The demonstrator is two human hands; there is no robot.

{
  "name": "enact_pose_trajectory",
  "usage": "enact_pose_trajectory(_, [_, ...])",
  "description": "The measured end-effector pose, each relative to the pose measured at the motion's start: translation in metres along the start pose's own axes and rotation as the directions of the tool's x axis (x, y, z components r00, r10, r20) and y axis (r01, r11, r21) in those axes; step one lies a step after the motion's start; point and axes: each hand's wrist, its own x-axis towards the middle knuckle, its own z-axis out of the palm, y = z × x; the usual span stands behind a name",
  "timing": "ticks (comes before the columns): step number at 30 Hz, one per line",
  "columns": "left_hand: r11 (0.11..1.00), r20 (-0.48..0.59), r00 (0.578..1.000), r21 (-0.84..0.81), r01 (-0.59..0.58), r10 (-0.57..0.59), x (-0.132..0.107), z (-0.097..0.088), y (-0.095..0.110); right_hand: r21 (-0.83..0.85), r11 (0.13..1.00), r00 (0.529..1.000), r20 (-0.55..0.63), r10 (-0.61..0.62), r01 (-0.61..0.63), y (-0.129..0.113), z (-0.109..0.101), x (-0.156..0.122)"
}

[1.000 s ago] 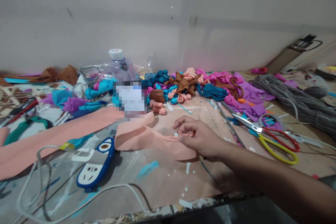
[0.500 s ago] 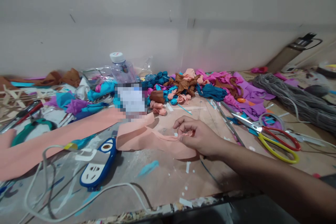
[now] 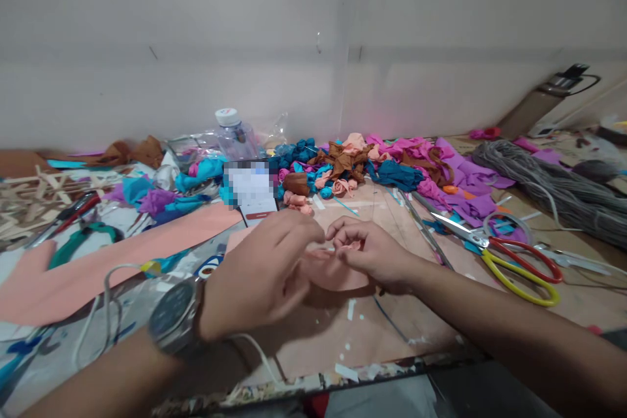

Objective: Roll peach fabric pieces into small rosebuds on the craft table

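A peach strip of crepe paper [image 3: 337,272] runs between my two hands above the table. My right hand [image 3: 372,251] pinches its gathered end between thumb and fingers. On the other side, my left hand [image 3: 259,271], with a dark watch on the wrist, is curled closed over the strip; its fingertips are partly hidden. A longer peach strip [image 3: 122,251] lies flat to the left. Right of my right hand lie scissors [image 3: 490,245] with one red and one yellow handle, blades apart.
Rolled paper flowers and scraps [image 3: 347,163] are heaped along the wall. A phone [image 3: 252,192] leans before a clear bottle [image 3: 235,136]. Green-handled pliers [image 3: 81,238] and a white cable [image 3: 259,349] lie left, grey cord [image 3: 548,186] and a metal flask [image 3: 533,101] right.
My left hand has come in from the left and closed over the peach strip, covering most of the blue power socket. My right hand keeps its pinch in nearly the same place.
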Motion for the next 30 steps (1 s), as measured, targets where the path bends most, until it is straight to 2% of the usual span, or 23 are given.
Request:
enact_pose_trajectory(7, [0.991,0.129,0.992,0.129,-0.021,0.005,0.023,0.01,-0.02,0.046,0.997,0.994,0.085,-0.074,0.07,0.003,-0.012,0.004])
enact_pose_trajectory(12, [0.969,0.163,0.985,0.245,0.016,-0.058,0.019,0.001,-0.022,0.067,0.998,0.999,0.035,0.002,-0.005,0.002,-0.008,0.005])
enact_pose_trajectory(18, [0.95,0.117,0.986,0.304,0.077,-0.118,0.012,-0.006,-0.025,0.103,0.993,0.996,-0.06,0.07,-0.063,0.007,-0.001,0.005])
enact_pose_trajectory(22, [0.979,0.024,0.995,0.183,0.09,-0.096,0.013,-0.001,-0.02,0.048,0.999,0.999,-0.046,0.021,-0.018,0.006,0.001,0.004])
enact_pose_trajectory(25, [0.997,-0.048,0.998,-0.067,0.039,-0.042,0.013,0.011,-0.011,-0.013,0.999,0.997,0.058,-0.041,0.042,0.002,0.003,0.002])
enact_pose_trajectory(27, [0.97,-0.023,0.999,-0.241,0.022,-0.029,0.013,0.02,-0.005,-0.058,0.997,0.992,0.121,-0.045,0.052,-0.001,0.004,0.0])
enact_pose_trajectory(30, [0.923,0.005,0.993,-0.367,0.115,-0.122,0.011,0.029,0.001,-0.093,0.994,0.987,0.155,-0.036,0.051,0.0,0.004,-0.003])
